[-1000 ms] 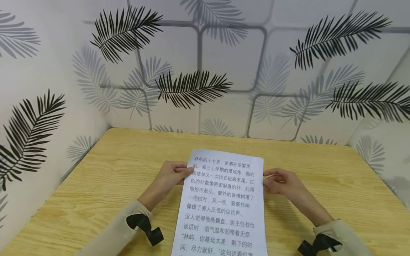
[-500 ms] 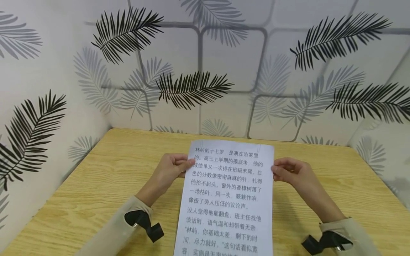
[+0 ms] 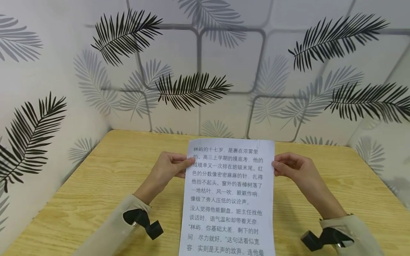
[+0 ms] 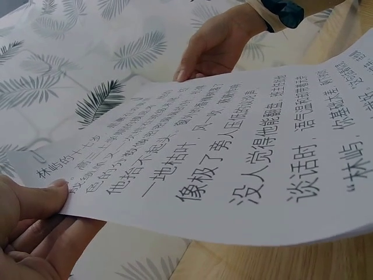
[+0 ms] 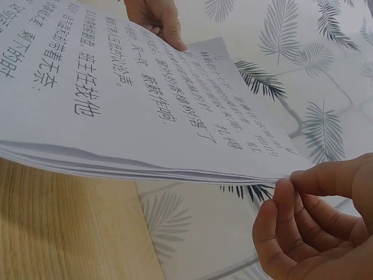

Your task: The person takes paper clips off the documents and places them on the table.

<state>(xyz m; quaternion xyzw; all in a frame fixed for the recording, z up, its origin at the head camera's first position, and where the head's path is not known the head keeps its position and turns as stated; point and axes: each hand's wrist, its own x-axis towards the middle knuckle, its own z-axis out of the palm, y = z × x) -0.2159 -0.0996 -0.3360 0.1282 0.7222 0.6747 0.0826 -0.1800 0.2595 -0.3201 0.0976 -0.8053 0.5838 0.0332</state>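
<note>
A stack of printed paper sheets (image 3: pixel 229 192) is held up, tilted, above the table in the head view. My left hand (image 3: pixel 164 174) pinches its left edge near the top, thumb on the printed face and fingers behind. On the opposite edge, my right hand (image 3: pixel 301 176) pinches the sheets between thumb and fingers. Several layers show along the edge of the stack (image 5: pixel 145 169) in the right wrist view. Paper clips sit at the top; one clip (image 3: pixel 258 143) shows near the right corner, and another clip (image 4: pixel 38 157) appears in the left wrist view.
Below the sheets lies a wood-grain table (image 3: pixel 105 170). Behind it stands a pale wall (image 3: pixel 230 60) with a leaf pattern. A black camera mount (image 3: pixel 144 222) is strapped on the left wrist, and a similar black mount (image 3: pixel 323 240) on the right.
The paper stack has risen and turned more squarely to the head camera, so more lines of print show. My right hand has moved up and to the right, its thumb now on the front.
</note>
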